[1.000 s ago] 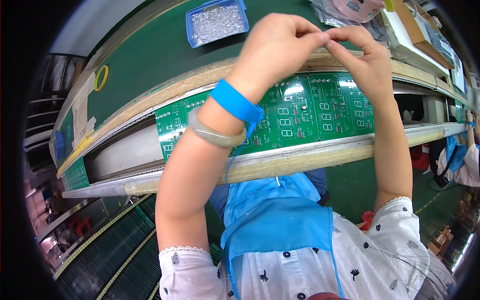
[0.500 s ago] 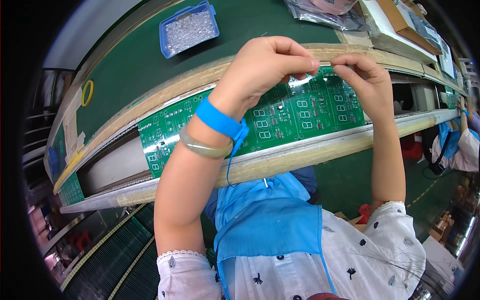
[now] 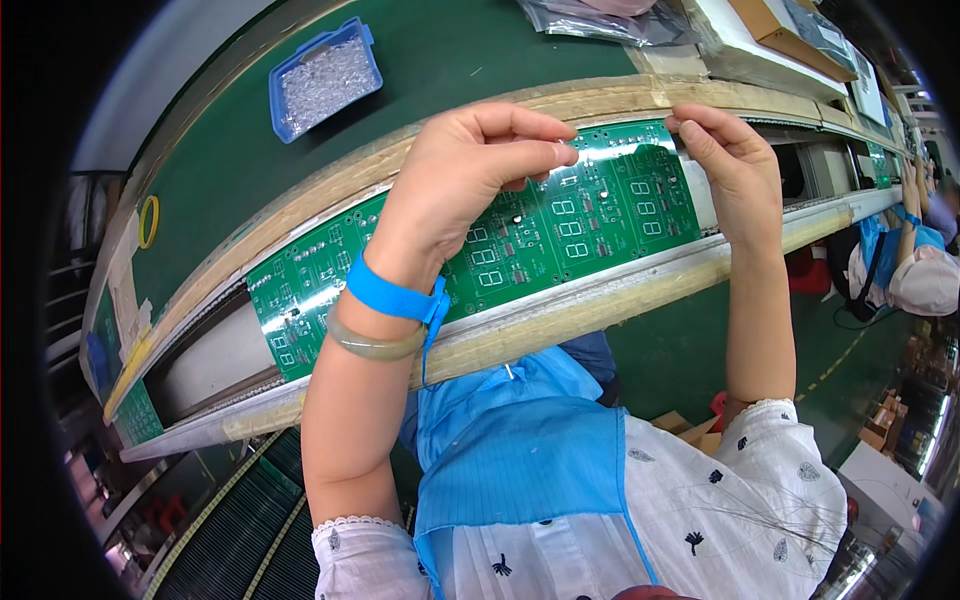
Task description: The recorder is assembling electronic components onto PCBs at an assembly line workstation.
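My left hand [image 3: 475, 170] hangs over the green circuit board [image 3: 520, 235], thumb and forefinger pinched near its far edge. Whatever sits between those fingertips is too small to make out. At the board's far right corner is my right hand [image 3: 735, 170], its thumb and forefinger also brought together; what they hold, if anything, cannot be seen. The board carries white outlines of digit displays and small mounted parts. It lies in a rail track [image 3: 600, 265], partly covered by my left hand and wrist. A blue wrist strap [image 3: 390, 292] and a bangle [image 3: 372, 345] circle my left arm.
Beyond the wooden rail [image 3: 330, 175], a blue tray [image 3: 375, 75] of small clear parts stands on the green bench. A yellow ring [image 3: 149, 222] lies at left. Plastic bags [image 3: 600, 25] and a cardboard box [image 3: 790, 35] are far right. Another person's arm [image 3: 908, 195] reaches the line.
My hands have drawn apart: the left fingertips shifted left over the board, and the right ones moved to its far right corner. The whole view has also shifted slightly.
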A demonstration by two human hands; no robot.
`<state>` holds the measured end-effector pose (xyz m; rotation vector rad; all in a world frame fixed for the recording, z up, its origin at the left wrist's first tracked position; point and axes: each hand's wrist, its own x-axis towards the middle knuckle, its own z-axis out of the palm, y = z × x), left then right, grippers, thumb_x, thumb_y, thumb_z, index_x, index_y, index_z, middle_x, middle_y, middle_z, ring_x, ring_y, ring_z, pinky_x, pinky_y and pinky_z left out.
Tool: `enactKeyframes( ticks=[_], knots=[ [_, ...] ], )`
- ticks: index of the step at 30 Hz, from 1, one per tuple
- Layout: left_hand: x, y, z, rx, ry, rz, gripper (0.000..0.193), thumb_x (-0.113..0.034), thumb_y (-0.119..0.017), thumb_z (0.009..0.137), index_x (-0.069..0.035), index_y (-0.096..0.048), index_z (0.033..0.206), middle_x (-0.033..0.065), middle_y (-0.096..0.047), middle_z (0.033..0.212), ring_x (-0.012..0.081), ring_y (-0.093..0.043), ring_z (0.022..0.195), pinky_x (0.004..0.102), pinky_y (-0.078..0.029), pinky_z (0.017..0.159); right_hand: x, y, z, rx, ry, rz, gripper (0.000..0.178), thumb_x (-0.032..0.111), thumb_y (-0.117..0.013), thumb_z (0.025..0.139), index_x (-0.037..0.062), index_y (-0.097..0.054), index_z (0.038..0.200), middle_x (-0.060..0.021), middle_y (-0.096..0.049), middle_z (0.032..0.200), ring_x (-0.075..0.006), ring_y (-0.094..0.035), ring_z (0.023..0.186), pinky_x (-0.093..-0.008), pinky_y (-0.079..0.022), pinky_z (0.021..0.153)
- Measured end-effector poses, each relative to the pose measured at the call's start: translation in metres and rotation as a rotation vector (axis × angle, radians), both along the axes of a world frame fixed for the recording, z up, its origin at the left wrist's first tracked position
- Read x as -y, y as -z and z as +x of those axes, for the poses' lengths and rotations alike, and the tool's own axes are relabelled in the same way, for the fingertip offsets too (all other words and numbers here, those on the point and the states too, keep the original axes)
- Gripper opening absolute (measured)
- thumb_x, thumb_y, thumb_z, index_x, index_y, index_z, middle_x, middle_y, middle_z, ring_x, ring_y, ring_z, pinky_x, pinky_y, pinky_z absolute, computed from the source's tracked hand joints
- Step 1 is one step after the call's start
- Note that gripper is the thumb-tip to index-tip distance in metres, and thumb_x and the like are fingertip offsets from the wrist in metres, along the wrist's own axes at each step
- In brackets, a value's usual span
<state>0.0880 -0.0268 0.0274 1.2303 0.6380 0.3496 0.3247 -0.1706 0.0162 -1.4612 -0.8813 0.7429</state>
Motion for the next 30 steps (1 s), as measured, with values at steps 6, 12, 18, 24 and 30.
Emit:
enactKeyframes(
  ticks=[6,12,18,24,30],
  knots=[
    [0.001,0.004,0.000,0.021,0.012,0.006,0.017,-0.009,-0.075,0.090,-0.004,-0.075,0.106,0.0068,-0.077,0.099,0.0065,-0.064,0.081,0.0209,-0.050,0.073,0.006,0.010,0.011,-0.023,-0.022,0.003,0.021,0.011,-0.076,0.092,0.0019,-0.076,0.110,-0.0055,-0.075,0.102,-0.0106,-0.067,0.096,-0.0244,-0.052,0.089],
    [0.004,0.003,0.000,-0.023,0.012,0.005,0.021,-0.010,-0.075,0.091,-0.003,-0.076,0.110,0.0066,-0.077,0.100,0.0065,-0.066,0.084,0.0204,-0.052,0.075,0.005,0.008,0.002,-0.077,-0.084,-0.003,0.021,0.001,-0.074,0.091,0.0007,-0.072,0.112,-0.0072,-0.074,0.107,-0.0125,-0.067,0.098,-0.0264,-0.051,0.093],
    [0.005,0.002,-0.002,-0.008,0.021,0.008,0.023,-0.010,-0.075,0.091,-0.002,-0.076,0.113,0.0070,-0.077,0.102,0.0069,-0.067,0.086,0.0200,-0.053,0.078,0.004,0.006,-0.002,-0.067,-0.100,0.024,0.022,0.000,-0.075,0.089,0.0014,-0.073,0.110,-0.0077,-0.074,0.104,-0.0129,-0.068,0.097,-0.0273,-0.052,0.092],
    [0.004,0.004,-0.003,0.012,0.025,0.002,0.022,-0.010,-0.075,0.092,-0.002,-0.076,0.112,0.0073,-0.077,0.102,0.0061,-0.066,0.085,0.0195,-0.052,0.075,0.001,0.009,-0.008,0.057,-0.083,-0.011,0.016,0.003,-0.076,0.089,0.0024,-0.077,0.104,-0.0017,-0.075,0.102,-0.0081,-0.066,0.090,-0.0233,-0.052,0.083],
    [0.010,0.005,-0.001,0.061,-0.004,0.022,0.027,-0.012,-0.074,0.092,-0.001,-0.073,0.117,0.0075,-0.077,0.104,0.0057,-0.065,0.087,0.0200,-0.050,0.076,-0.006,0.016,-0.011,0.651,-0.113,0.013,0.014,0.007,-0.078,0.083,0.0098,-0.079,0.097,-0.0023,-0.074,0.094,-0.0135,-0.066,0.093,-0.0304,-0.051,0.082]
  ],
)
